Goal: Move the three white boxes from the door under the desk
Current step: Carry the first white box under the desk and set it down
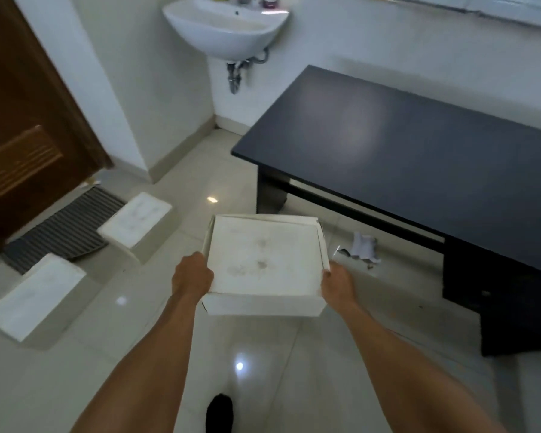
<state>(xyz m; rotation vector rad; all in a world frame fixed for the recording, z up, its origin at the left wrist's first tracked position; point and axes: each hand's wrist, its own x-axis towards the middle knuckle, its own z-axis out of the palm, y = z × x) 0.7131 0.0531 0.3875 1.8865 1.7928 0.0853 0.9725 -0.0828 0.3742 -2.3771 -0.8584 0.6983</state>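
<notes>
Both hands, left hand and right hand, clasp opposite sides of a white box (smudged lid, no legible writing) held above the floor left of the dark desk, two more boxes lying near the door.

Both bare forearms reach forward from the lower edge of the view, converging slightly toward the grip. The left hand clamps the left side of the held white box, thumb over the top rim, fingers hidden underneath. The right hand grips the opposite side near the box's near corner, knuckles outward, wrist straight. One dark foot shows below, between the arms.
</notes>
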